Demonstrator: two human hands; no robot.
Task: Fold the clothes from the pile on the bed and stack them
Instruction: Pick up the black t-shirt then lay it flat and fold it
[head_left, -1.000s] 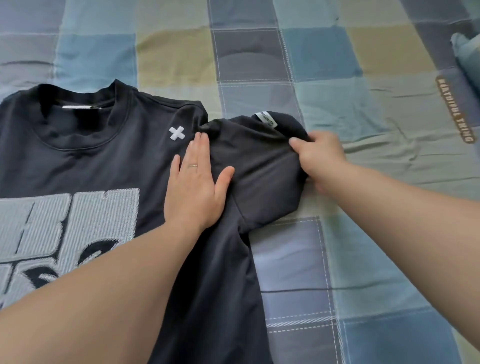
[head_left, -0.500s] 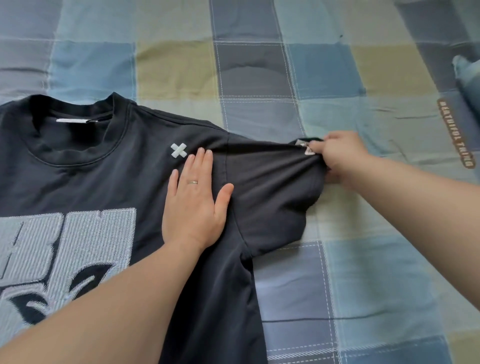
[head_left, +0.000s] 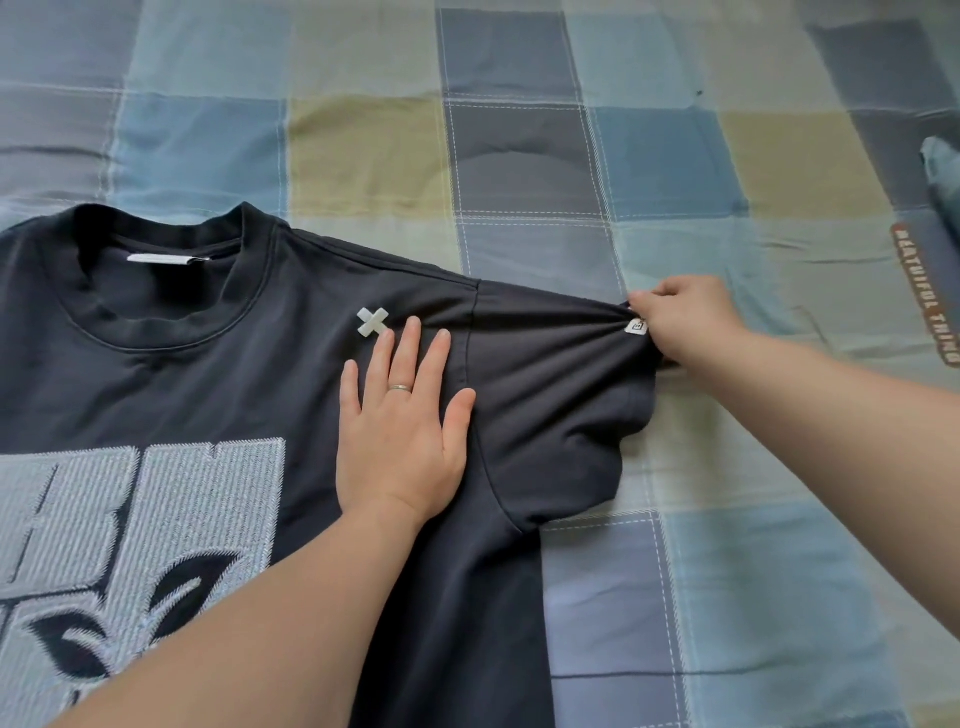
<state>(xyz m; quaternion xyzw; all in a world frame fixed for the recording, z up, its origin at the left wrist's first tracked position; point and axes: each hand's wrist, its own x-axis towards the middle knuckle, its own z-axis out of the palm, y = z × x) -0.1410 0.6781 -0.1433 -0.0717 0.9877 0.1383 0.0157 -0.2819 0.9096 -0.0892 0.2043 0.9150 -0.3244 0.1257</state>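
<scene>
The sleeve (head_left: 561, 395) has been drawn out further from the cross (head_left: 372, 321), pinched at its cuff by the right hand (head_left: 685, 322). The shirt (head_left: 218, 374), flat on the bed (head_left: 727, 519), stays pressed beside the cross under the spread left hand (head_left: 402, 431).

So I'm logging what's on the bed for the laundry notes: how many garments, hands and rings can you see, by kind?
Dark T-shirt, laid flat on the patchwork bedcover: 1
Hands: 2 (left hand pressed flat on the shirt, right hand pinching the sleeve end)
Ring on the left hand: 1
Total: 4
</scene>
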